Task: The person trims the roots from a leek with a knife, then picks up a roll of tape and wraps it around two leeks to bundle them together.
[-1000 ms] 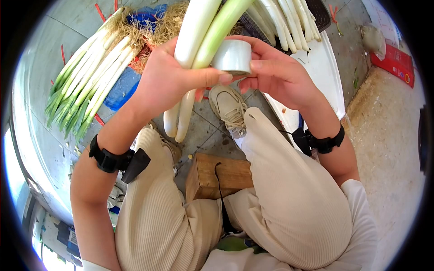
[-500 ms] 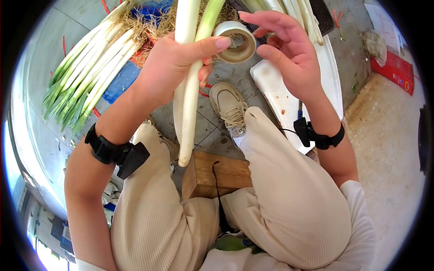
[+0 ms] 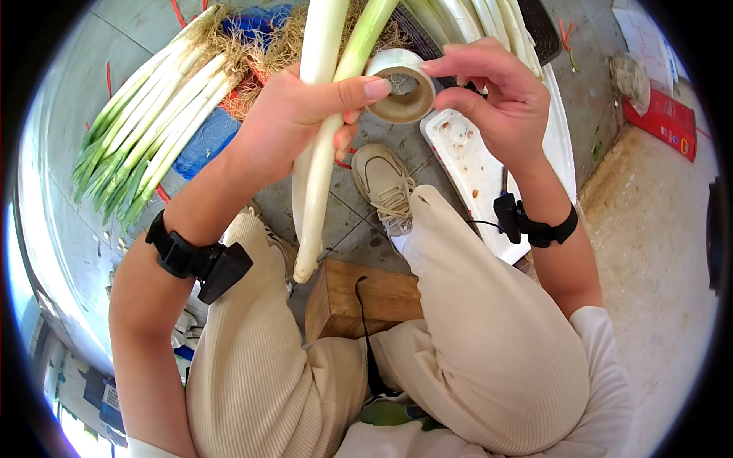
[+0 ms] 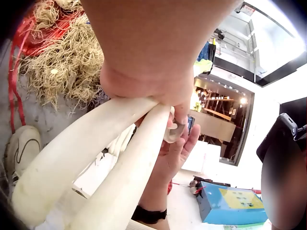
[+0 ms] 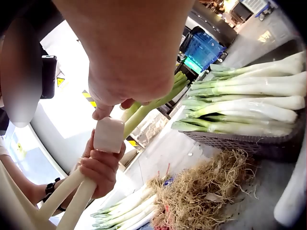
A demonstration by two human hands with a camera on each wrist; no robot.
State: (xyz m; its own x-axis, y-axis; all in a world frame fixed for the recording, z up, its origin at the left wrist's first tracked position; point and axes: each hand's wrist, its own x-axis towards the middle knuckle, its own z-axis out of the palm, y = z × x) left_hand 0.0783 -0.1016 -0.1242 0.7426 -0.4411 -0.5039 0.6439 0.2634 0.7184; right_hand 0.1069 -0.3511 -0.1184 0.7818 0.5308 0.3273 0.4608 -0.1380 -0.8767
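Note:
My left hand (image 3: 286,118) grips two leeks (image 3: 313,206), whose white ends hang toward my knees, and its thumb lies on the near side of a roll of clear tape (image 3: 401,112). The roll's open core faces the head camera. At its right edge, my right hand (image 3: 508,111) touches the roll with the index fingertip, the thumb close below and the other fingers bent. In the right wrist view the tape roll (image 5: 109,135) stands just above the left hand (image 5: 101,167). The left wrist view shows both leek stalks (image 4: 127,172) below that hand.
Trimmed leeks (image 3: 153,122) lie at the left beside a heap of roots (image 3: 286,42). A dark crate (image 5: 225,143) holds more leeks. A white tray (image 3: 489,206) stands at the right, and a wooden block (image 3: 363,298) between the legs.
The right hand first moved away from the tape roll, then came back to its edge. The roll has turned so that its core shows, and the leeks' lower ends have dropped nearer my lap.

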